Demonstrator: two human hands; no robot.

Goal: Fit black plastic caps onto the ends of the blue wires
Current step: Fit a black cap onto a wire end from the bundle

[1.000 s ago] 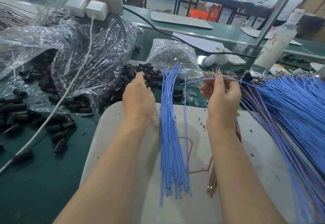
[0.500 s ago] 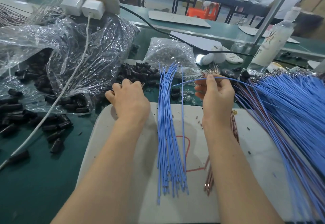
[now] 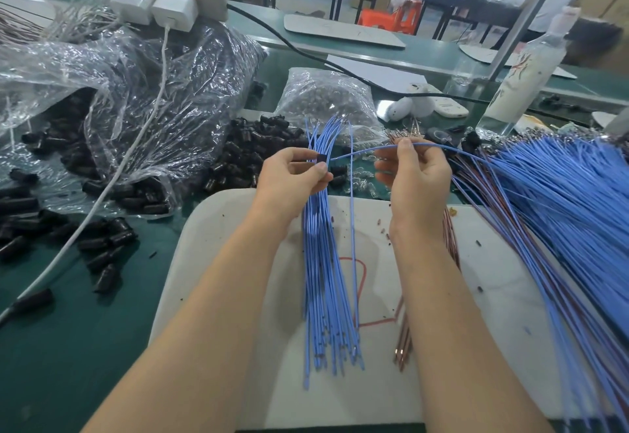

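Left hand: I see the left hand [image 3: 292, 174] above the far edge of the white board [image 3: 238, 228]. Its grip pinches one black cap [image 3: 321, 159] between thumb and fingers.
Right hand: the right hand [image 3: 415, 177] is just beside it. Its grip is closed on one blue wire [image 3: 371, 149], held near the end.
Wire tip: the short free end points left at the cap and is very near it. I cannot tell if they touch.
Rest of the wire: it bends off to the right into the big heap of blue wires [image 3: 561, 201].
Bunch: a bunch of blue wires [image 3: 323, 262] lies on the board between the two arms.
Brown wires: some brown wires [image 3: 403, 347] lie under the right arm.
Loose caps: many loose black caps [image 3: 258, 150] lie on the green worktop [image 3: 68, 330], past the board and to the left.
Bag: a big clear bag [image 3: 136, 92] on the left holds more caps.
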